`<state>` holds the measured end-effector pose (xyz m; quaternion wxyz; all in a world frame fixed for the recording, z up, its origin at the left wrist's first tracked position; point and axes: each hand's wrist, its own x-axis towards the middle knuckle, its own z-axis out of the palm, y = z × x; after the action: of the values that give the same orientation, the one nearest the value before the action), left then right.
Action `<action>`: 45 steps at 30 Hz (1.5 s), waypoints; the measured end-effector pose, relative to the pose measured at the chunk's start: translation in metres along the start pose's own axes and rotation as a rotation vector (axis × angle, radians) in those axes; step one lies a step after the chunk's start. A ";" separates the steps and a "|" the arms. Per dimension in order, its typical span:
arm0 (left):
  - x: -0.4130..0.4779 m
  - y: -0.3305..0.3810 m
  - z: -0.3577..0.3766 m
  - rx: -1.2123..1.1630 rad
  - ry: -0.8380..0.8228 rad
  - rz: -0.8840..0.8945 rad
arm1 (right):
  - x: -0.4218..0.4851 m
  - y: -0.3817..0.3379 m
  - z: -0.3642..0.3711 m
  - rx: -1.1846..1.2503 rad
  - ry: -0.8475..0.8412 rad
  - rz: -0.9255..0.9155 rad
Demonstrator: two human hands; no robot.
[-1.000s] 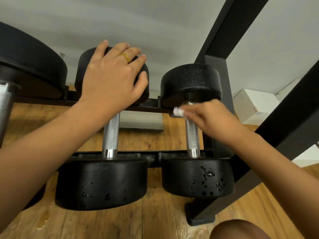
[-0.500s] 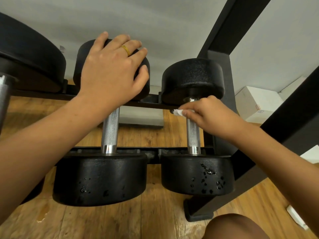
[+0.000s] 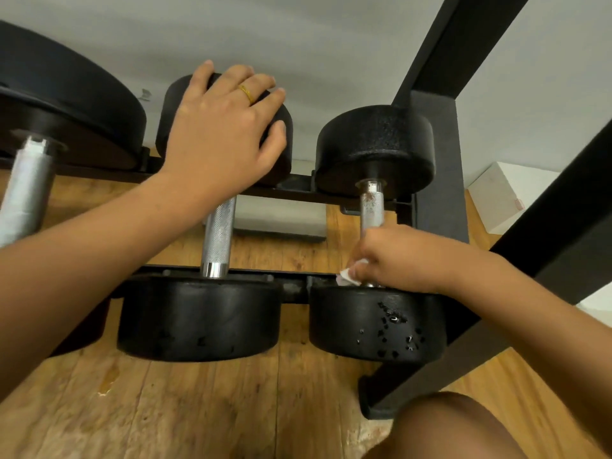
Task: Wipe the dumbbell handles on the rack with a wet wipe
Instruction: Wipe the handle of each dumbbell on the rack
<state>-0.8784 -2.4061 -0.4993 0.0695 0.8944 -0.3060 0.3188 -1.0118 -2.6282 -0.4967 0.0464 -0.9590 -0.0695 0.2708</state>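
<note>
Head: three dumbbells (image 3: 198, 319), one wipe (image 3: 346, 278)

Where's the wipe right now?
Head view, right of centre: the right hand holds the wet wipe on the rightmost dumbbell handle, by its near weight.

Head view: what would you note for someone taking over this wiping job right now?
Left hand rests on the far head of the middle dumbbell.
Right hand grips the wet wipe around the right dumbbell handle, at its near end.
Done: one stroke down this handle from its far end a second ago.
Left: the middle handle and big left handle; whether they were wiped cannot be told.
</note>
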 end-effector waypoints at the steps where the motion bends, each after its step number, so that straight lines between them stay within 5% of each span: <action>1: 0.000 0.000 -0.002 -0.002 -0.016 -0.005 | -0.001 -0.003 -0.005 -0.027 -0.078 -0.006; 3: 0.000 0.000 -0.004 -0.002 -0.048 -0.002 | 0.000 -0.008 -0.017 -0.065 -0.054 -0.028; 7: -0.001 0.000 -0.005 0.003 -0.044 0.014 | 0.021 0.001 -0.033 0.028 0.455 -0.001; 9: -0.002 -0.002 -0.003 0.017 -0.032 0.017 | 0.026 0.005 -0.034 0.028 0.524 0.069; 15: -0.002 -0.011 0.003 -0.007 -0.022 0.075 | 0.014 0.003 -0.022 0.072 0.179 0.156; 20: -0.004 -0.012 0.003 -0.059 -0.058 0.084 | 0.004 -0.011 -0.011 0.165 0.376 0.232; 25: -0.005 -0.012 0.000 -0.118 -0.090 0.070 | -0.009 -0.019 -0.007 0.161 0.073 0.305; 27: -0.004 -0.013 -0.002 -0.137 -0.089 0.081 | -0.014 -0.019 -0.002 0.150 0.194 0.308; 31: -0.002 -0.010 -0.008 -0.151 -0.077 0.064 | -0.042 -0.026 0.002 0.227 0.768 0.271; 33: -0.003 -0.010 -0.005 -0.125 -0.085 0.067 | -0.058 -0.033 0.013 0.323 0.919 0.285; 40: -0.015 -0.004 -0.019 -0.230 -0.133 0.051 | -0.122 -0.031 0.067 0.383 1.072 0.449; 45: -0.096 0.039 -0.072 -0.497 -0.267 0.079 | -0.126 -0.028 0.097 0.415 0.991 0.440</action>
<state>-0.9984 -2.3660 -0.5040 0.2332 0.8714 -0.4158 0.1160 -1.1721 -2.6153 -0.5108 0.2029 -0.9340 0.2162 -0.1991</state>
